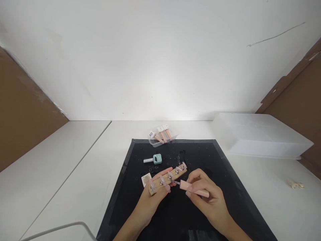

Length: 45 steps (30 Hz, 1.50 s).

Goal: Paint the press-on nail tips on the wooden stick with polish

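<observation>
My left hand (150, 202) is closed around a wooden nail-tip stand (164, 180), tilted up to the right. Several pale, see-through nail tips (163, 180) are mounted along it beside round metal studs. Between the fingers and thumb of my right hand (210, 195) is a nail polish brush (194, 188) with a pink cap handle. Its bristle end is at the stand's near side, around the middle nail tip; I cannot tell whether it touches. A white square bottle (146, 179) with a round opening sits just behind my left hand, partly covered by it.
A teal polish bottle (157, 159) with a white cap lies on the black mat (203, 157). Behind it, a clear plastic tray (156, 144) holds several pink-capped bottles. A white box (265, 140) stands at right, with small cream pieces (296, 184) nearer. Grey tubing (62, 227) curves at lower left.
</observation>
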Each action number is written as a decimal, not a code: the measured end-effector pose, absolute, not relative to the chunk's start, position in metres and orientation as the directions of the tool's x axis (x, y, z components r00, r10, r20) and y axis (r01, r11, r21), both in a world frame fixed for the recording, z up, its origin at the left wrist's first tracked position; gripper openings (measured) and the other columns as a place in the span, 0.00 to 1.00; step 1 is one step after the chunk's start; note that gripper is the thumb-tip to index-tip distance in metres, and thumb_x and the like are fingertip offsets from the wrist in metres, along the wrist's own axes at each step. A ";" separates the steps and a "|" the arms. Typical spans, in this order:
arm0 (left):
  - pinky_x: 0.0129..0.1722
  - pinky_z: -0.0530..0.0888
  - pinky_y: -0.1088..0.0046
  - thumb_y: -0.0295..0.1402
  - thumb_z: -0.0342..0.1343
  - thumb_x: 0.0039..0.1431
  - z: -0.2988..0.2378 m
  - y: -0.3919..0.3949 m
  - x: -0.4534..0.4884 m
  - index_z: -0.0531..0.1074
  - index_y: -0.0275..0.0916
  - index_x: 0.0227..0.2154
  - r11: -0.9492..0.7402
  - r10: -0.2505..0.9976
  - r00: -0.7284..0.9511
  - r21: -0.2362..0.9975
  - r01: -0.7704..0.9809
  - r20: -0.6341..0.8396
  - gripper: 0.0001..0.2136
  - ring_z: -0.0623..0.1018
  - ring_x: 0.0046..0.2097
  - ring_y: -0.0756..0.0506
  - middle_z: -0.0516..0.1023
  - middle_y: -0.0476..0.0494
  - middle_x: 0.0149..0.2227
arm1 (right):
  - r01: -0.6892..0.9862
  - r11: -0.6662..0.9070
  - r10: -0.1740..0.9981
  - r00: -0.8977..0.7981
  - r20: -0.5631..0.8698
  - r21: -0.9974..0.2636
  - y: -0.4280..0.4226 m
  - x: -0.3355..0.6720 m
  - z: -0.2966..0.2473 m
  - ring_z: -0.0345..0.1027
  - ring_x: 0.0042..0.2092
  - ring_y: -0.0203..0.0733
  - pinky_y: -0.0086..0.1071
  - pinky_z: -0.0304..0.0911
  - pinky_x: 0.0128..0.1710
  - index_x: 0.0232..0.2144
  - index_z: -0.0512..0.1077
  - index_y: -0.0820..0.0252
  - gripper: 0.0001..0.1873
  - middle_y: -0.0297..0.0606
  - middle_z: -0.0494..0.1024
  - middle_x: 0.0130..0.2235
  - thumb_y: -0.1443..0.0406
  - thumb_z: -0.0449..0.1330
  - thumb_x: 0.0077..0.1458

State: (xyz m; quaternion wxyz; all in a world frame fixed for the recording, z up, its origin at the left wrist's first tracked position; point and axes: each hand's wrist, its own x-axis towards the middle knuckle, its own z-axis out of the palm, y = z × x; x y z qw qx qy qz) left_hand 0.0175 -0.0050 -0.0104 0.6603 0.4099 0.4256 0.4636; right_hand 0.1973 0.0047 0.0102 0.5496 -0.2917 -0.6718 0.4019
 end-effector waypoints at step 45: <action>0.23 0.64 0.74 0.31 0.53 0.42 -0.013 -0.009 0.022 0.73 0.35 0.28 0.505 0.778 0.596 0.764 -0.401 -0.201 0.09 0.73 0.29 0.47 0.76 0.42 0.27 | -0.317 0.118 0.948 -0.245 0.202 -0.941 0.009 0.197 -0.008 0.60 0.21 0.35 0.33 0.59 0.28 0.30 0.76 0.58 0.14 0.32 0.69 0.21 0.53 0.59 0.50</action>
